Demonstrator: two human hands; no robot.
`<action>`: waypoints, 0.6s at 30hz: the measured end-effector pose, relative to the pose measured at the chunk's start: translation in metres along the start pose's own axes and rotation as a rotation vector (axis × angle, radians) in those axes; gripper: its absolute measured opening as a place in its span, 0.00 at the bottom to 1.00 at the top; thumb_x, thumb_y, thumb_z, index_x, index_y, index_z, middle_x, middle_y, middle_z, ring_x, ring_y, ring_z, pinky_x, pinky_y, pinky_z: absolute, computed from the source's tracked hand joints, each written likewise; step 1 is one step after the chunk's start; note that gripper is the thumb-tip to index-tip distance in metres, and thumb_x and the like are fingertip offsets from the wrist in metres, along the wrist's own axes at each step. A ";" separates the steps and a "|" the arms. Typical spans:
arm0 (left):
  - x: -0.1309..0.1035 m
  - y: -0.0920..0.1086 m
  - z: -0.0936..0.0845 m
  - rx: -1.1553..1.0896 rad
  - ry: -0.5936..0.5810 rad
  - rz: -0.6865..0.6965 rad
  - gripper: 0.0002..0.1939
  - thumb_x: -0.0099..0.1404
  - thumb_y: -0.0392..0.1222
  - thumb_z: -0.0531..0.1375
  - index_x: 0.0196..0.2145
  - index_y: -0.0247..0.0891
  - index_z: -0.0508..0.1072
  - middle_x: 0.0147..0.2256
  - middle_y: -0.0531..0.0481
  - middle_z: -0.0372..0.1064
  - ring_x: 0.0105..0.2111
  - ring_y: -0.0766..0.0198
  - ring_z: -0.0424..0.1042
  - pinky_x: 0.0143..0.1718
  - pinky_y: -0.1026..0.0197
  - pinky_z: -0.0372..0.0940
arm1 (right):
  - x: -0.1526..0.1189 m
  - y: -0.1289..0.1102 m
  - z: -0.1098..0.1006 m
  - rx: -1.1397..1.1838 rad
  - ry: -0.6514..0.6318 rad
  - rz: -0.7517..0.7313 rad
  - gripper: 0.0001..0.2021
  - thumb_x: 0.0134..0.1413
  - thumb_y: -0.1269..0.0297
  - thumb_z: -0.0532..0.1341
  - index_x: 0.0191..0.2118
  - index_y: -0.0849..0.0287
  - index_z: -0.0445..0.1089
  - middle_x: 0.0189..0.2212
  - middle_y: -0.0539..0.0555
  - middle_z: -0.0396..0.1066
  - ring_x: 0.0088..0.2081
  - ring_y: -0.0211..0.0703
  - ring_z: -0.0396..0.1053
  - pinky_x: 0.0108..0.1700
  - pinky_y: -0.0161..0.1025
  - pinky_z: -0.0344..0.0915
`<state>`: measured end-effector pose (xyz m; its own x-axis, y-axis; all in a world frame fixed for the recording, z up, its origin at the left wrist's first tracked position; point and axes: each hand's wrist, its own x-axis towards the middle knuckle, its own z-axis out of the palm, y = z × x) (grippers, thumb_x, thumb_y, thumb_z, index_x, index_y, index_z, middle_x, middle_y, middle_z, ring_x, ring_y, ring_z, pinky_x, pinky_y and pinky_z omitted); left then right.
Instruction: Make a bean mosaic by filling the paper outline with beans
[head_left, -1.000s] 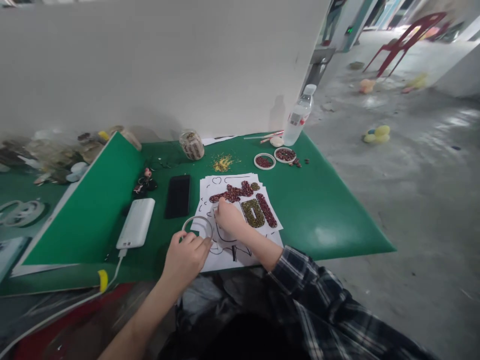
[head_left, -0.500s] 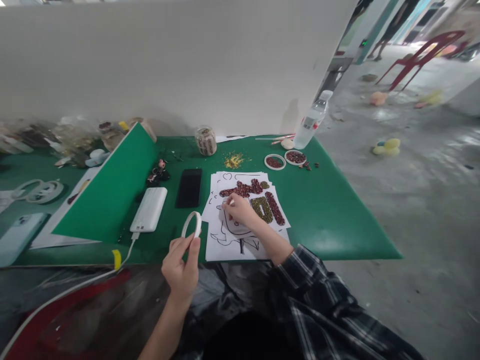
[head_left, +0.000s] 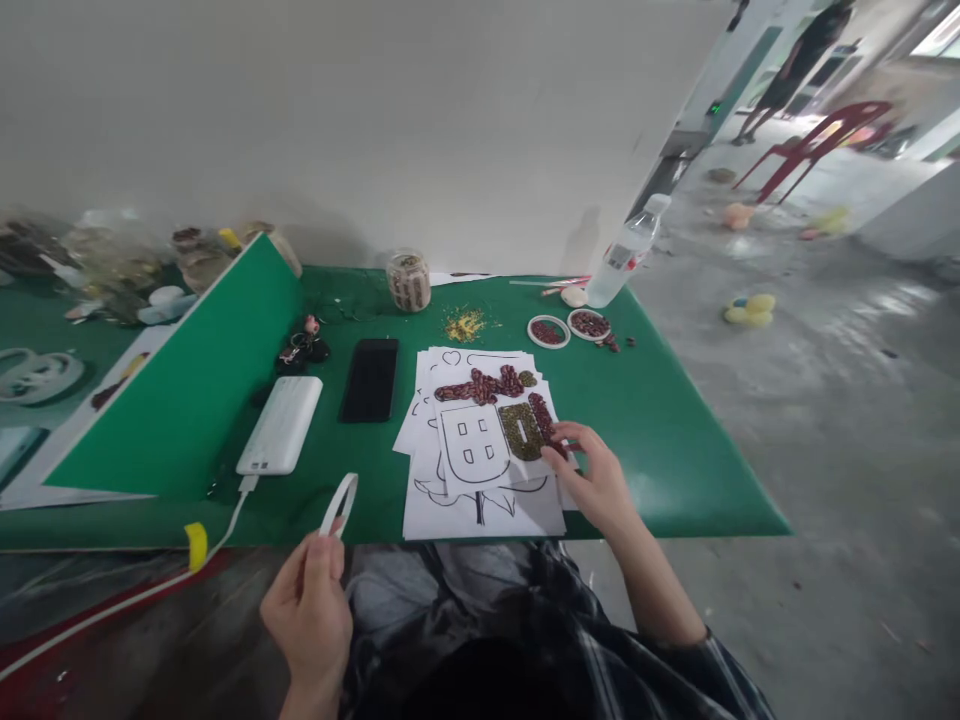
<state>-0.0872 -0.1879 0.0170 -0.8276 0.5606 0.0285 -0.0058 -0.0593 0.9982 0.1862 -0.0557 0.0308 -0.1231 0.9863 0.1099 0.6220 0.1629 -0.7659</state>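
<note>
My left hand (head_left: 313, 590) pinches a white ring (head_left: 340, 505) just off the table's front edge. At the right side of the paper sheets (head_left: 450, 515), the fingertips of my right hand (head_left: 589, 470) touch or hover over the strip of dark red beans (head_left: 541, 410); thumb and forefinger are apart and I make out nothing between them. Left of that strip is a patch of green beans (head_left: 521, 432). More red beans (head_left: 480, 386) form a shape above an outlined drawing with small squares (head_left: 474, 445).
Two round lids of beans (head_left: 549, 332) and a water bottle (head_left: 622, 255) stand at the back right. A phone (head_left: 369, 380), a power bank (head_left: 281, 425), a jar (head_left: 409, 282) and a green board (head_left: 187, 380) lie or stand leftward. A person (head_left: 799, 65) is far off.
My right hand has moved right, from the outlined drawing to the red bean strip, and its fingers have spread. My left hand has moved left and down with the ring.
</note>
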 end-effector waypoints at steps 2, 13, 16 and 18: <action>0.000 0.004 0.004 -0.095 -0.056 -0.056 0.12 0.60 0.46 0.60 0.24 0.35 0.71 0.15 0.59 0.54 0.19 0.71 0.56 0.28 0.64 0.58 | -0.010 0.010 -0.003 -0.142 -0.036 -0.016 0.21 0.53 0.51 0.57 0.49 0.57 0.65 0.60 0.62 0.54 0.58 0.56 0.57 0.52 0.52 0.62; -0.015 0.032 0.031 -0.309 -0.474 -0.473 0.18 0.64 0.52 0.53 0.40 0.34 0.69 0.11 0.59 0.55 0.13 0.72 0.52 0.21 0.66 0.53 | -0.021 0.005 0.014 -0.322 -0.179 0.082 0.35 0.54 0.46 0.55 0.62 0.62 0.52 0.63 0.63 0.49 0.64 0.55 0.44 0.62 0.54 0.49; -0.017 0.036 0.030 -0.285 -0.634 -0.547 0.21 0.65 0.51 0.51 0.48 0.33 0.65 0.14 0.57 0.61 0.15 0.68 0.58 0.22 0.64 0.56 | -0.020 -0.009 0.011 -0.255 -0.102 0.118 0.33 0.53 0.48 0.56 0.60 0.62 0.56 0.62 0.64 0.50 0.63 0.57 0.48 0.60 0.55 0.52; -0.018 0.036 0.030 -0.228 -0.721 -0.524 0.23 0.66 0.49 0.51 0.54 0.32 0.61 0.17 0.56 0.64 0.18 0.66 0.63 0.26 0.63 0.59 | -0.020 -0.022 0.011 -0.170 -0.031 0.098 0.27 0.55 0.51 0.57 0.57 0.60 0.61 0.60 0.62 0.54 0.60 0.55 0.53 0.59 0.54 0.55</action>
<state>-0.0561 -0.1755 0.0535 -0.1376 0.9365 -0.3225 -0.4553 0.2294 0.8603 0.1662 -0.0791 0.0387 -0.0773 0.9968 0.0183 0.7532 0.0705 -0.6540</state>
